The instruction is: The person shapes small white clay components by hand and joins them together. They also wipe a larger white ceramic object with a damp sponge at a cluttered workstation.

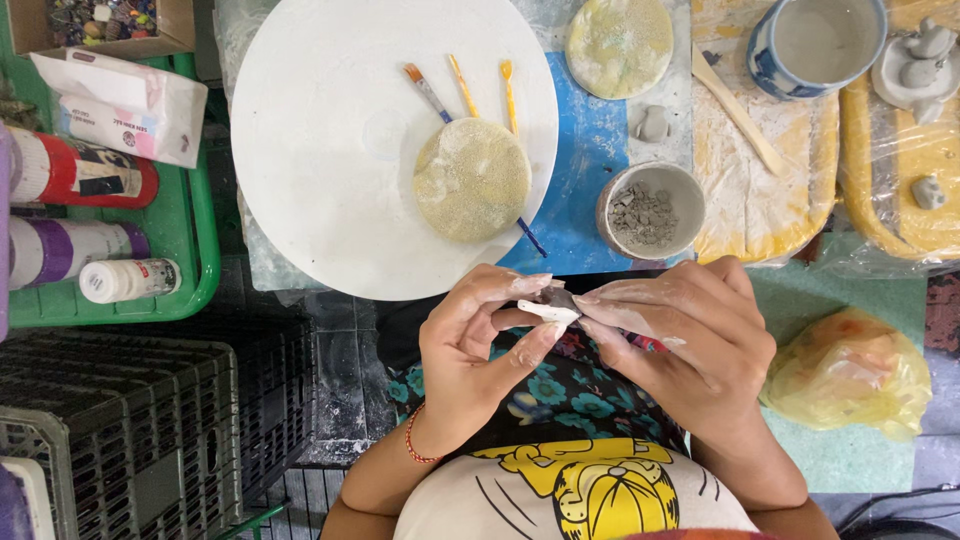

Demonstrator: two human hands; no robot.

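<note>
- Left hand (470, 345) and right hand (680, 335): both grips pinched closed on a small, smooth grey clay piece (552, 305), held over the lap, just off the worktop's near edge.
- Round white board (330, 150) carries a speckled, disc-shaped sponge (471, 180).

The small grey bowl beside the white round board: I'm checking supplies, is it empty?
No, the small grey bowl holds grey clay crumbs at its bottom.

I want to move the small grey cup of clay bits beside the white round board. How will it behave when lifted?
The cup is probably stiff and rather heavy for its size, as it looks thick-walled. It sits low and wide, so tipping seems unlikely. Its dusty rim may feel slippery, and the loose clay bits could spill if tilted.
</note>
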